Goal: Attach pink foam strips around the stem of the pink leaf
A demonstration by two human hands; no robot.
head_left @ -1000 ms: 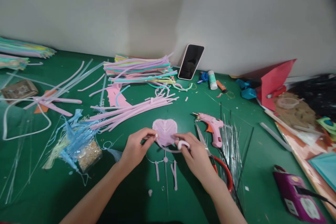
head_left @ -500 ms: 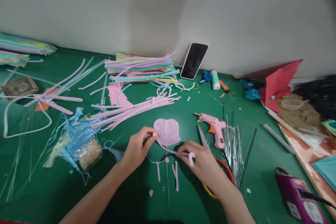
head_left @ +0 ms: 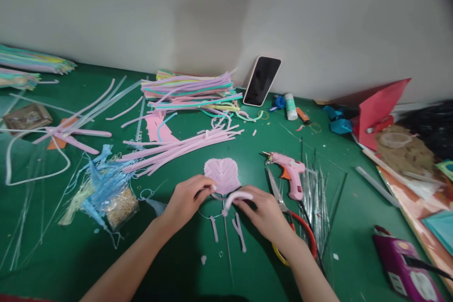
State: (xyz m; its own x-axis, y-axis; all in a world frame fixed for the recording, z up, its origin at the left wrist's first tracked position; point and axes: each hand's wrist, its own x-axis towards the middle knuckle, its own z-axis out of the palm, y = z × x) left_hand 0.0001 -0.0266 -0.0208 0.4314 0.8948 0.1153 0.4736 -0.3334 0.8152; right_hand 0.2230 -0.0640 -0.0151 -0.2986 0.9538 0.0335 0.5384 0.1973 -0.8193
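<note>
Left hand (head_left: 191, 194) and right hand (head_left: 264, 210), each pinching a lilac pipe cleaner (head_left: 239, 196) at the near edge of a scalloped lilac panel (head_left: 222, 176) on the green tabletop (head_left: 170, 271). Beside the right hand: scissors (head_left: 278, 193) and a pink glue gun (head_left: 293, 179) (nozzle pointing left).

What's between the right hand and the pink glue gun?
In the head view, the scissors lie between the right hand and the pink glue gun, their handles partly hidden by the forearm.

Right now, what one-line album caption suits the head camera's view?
Left hand and right hand hold a lilac strip beside a leaf-like piece, glue gun nearby.
</note>
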